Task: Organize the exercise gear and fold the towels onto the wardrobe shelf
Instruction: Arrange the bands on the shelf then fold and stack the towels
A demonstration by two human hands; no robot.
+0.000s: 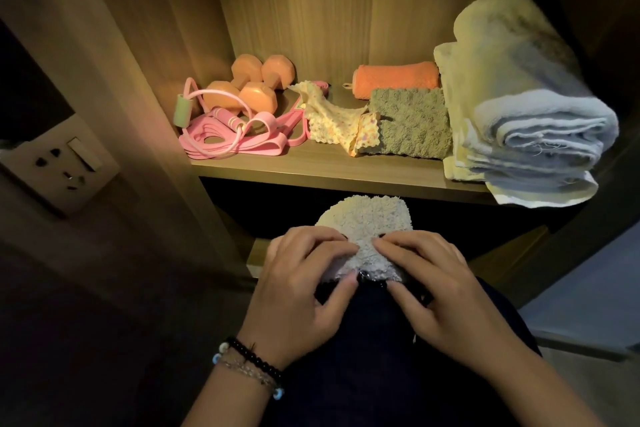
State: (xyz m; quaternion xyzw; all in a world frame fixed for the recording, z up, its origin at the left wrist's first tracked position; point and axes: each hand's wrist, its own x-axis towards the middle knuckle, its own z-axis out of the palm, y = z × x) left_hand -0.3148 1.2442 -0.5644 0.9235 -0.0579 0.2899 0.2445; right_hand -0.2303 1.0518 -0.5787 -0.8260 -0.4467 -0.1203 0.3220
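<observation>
Hands: left hand (304, 284) and right hand (429, 288) both pinching the near edge of a small white fluffy towel (363, 232), spread on the lap, probably for folding.
Towel: fanning away beyond the fingertips.
Shelf (311, 170): above and beyond the grip.
Gear: orange dumbbells (252, 87), pink bands (235, 142), far left.
Folded towels: green (408, 121), orange (394, 78), far right.

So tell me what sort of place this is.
Probably a bedroom wardrobe at home: a wooden shelf holding dumbbells and folded towels, with a wall socket beside it.
</observation>
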